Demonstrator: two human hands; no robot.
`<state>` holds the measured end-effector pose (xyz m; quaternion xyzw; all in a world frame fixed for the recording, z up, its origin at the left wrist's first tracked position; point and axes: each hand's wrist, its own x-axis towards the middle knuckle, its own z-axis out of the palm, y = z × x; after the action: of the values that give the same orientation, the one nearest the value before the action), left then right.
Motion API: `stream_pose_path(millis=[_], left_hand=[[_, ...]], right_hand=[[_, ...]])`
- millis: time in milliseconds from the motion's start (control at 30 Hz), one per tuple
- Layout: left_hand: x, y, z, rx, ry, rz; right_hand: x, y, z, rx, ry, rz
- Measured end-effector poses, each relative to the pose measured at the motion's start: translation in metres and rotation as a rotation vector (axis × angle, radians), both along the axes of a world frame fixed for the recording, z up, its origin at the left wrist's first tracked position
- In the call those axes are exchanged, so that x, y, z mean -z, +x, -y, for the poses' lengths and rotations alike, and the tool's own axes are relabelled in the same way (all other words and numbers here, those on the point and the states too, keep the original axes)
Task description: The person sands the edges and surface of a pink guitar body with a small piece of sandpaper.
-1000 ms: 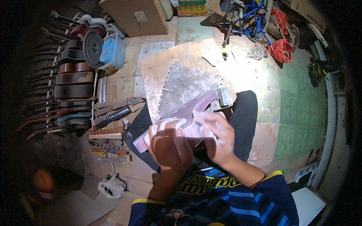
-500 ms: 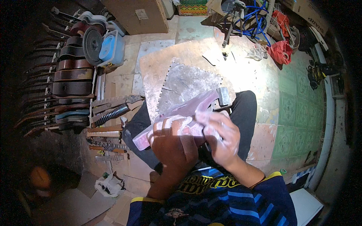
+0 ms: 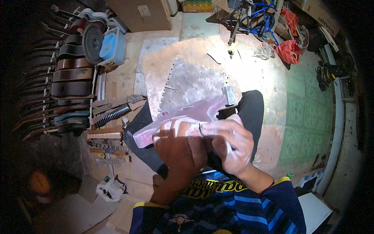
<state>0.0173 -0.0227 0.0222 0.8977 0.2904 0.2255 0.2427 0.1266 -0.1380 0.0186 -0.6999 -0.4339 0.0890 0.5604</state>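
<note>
A pink, dust-coated slab with a curved cutaway (image 3: pixel 198 108), shaped like a guitar body, lies slantwise across my lap. My left hand (image 3: pixel 177 146) is closed over its near edge, knuckles up and in shadow. Just right of it, my right hand (image 3: pixel 231 142) has its fingers pinched together against the slab's near side, white with dust. What those fingers hold, if anything, is hidden. A grey rectangular block (image 3: pixel 229 95) stands by the slab's far right end, close to my right knee. Beyond the slab lies a grey, dusty mat with notched edges (image 3: pixel 194 80).
Several guitars (image 3: pixel 72 76) are racked along the left. Guitar necks (image 3: pixel 105 134) and a wire-wrapped tool (image 3: pixel 115 116) lie by my left knee. A clear bin (image 3: pixel 117 48) stands far left; a red bag (image 3: pixel 288 52) and blue tubing (image 3: pixel 267 23) sit far right.
My right hand has shifted slightly right along the slab's near side. The slab's left end has risen a little in view, and the left hand stays on it.
</note>
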Motion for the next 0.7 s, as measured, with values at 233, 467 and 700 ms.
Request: stream_pose_path(millis=[233,467,700], left_hand=[[0.003,-0.005,-0.001,0.042,0.053,-0.023],[0.029,-0.023,0.001,0.073,0.46,0.098],[0.01,-0.015,0.0,0.028,0.047,0.175]], right_hand=[[0.015,-0.005,-0.001,0.029,0.054,-0.116],[0.075,-0.019,-0.005,0.121,-0.011,-0.188],[0.134,0.013,0.001,0.18,-0.177,-0.046]])
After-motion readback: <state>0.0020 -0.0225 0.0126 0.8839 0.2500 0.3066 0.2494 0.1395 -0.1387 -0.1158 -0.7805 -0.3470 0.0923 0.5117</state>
